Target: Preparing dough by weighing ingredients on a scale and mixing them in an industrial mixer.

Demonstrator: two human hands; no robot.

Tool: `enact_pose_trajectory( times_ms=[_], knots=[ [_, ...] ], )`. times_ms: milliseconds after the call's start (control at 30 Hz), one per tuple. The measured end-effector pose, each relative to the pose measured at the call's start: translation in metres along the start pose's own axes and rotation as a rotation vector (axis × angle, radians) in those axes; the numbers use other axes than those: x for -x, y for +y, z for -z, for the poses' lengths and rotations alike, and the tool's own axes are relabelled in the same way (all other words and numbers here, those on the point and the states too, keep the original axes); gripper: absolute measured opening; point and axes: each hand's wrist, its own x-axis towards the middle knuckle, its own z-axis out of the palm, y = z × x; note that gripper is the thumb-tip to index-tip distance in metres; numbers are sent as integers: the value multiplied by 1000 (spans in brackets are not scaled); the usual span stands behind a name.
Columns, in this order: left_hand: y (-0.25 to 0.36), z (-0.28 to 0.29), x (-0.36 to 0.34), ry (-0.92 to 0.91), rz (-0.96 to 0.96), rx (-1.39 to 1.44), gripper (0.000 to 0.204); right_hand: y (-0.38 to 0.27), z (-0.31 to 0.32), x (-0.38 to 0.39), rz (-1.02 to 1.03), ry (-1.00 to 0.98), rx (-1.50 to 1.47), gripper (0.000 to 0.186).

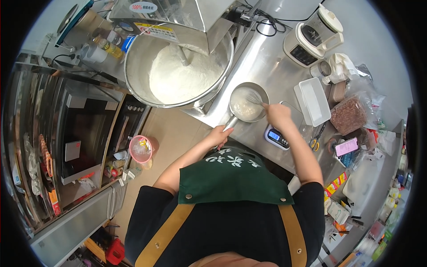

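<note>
Stainless steel table (262,66): your left hand (219,135) grips the small round steel saucepan (248,102) handle; your right hand (278,115), beside its rim, holds the wire whisk (254,99) inside.

A commercial bakery or food-prep kitchen.

A large floor-standing mixer with a wide stainless steel bowl (178,66) full of white dough stands beside a long stainless steel worktop (267,66). A dark-fronted deck oven (84,133) sits on steel racking to the left. On the worktop are a small digital scale (276,138), a white electric blender (313,35) and a white rectangular plastic tub (312,101). The person wears a green apron (231,178) with tan straps.
</note>
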Motion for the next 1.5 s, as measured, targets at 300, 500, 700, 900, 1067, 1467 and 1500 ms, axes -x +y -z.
enact_pose_trajectory(
  times_ms=[300,500,700,900,1067,1467,1500],
  knots=[
    [-1,-5,-3,19,-4,16,30,-1,22,-2,17,-106,66,27],
    [-1,-6,1,36,31,3,31,-26,21,-4,11,-62,-42,23],
    [2,-10,3,42,17,26,33,-26,16,6,163,-35,-12,24],
    [2,-11,-1,9,53,62,31,1,16,1,-5,-70,106,25],
    [-9,-6,-2,-170,116,261,21,-18,21,2,-24,-18,17,25],
    [-6,-14,-4,-78,173,292,32,-15,9,8,72,-33,3,22],
    [-5,-16,-5,-81,174,294,32,-19,9,8,124,-64,13,23]
  ],
)
